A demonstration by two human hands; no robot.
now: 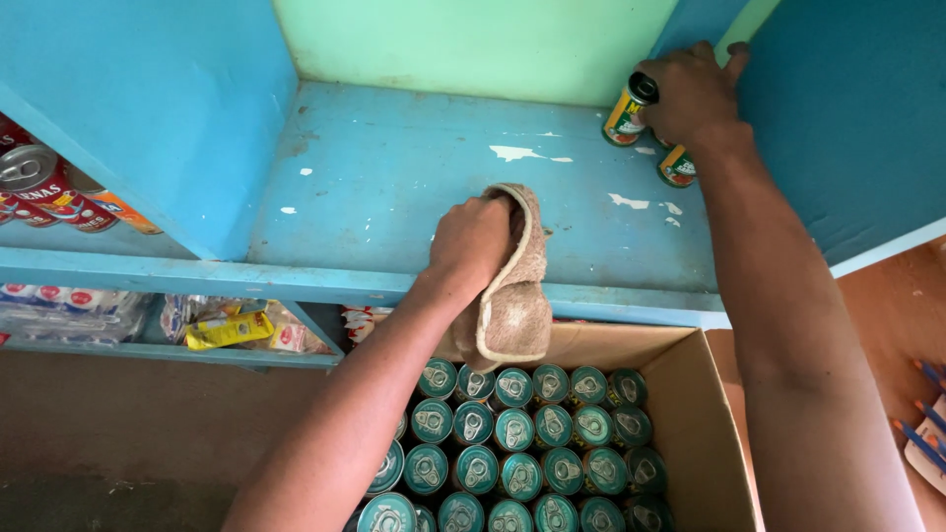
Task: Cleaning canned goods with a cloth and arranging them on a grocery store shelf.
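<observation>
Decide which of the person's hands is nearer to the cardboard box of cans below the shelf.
Left. The left hand grips a beige cloth at the shelf's front edge, just above the cardboard box. The right hand rests on cans in the shelf's back corner, farther away.

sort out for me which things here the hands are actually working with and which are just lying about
In hand:
- left hand gripping beige terry cloth on chipped blue wooden shelf
- right hand on upright yellow-labelled tin cans at the shelf's back corner

Lying about:
- cardboard box of teal-topped ring-pull cans
- red cans in the left compartment
- yellow packets on the lower shelf
</observation>
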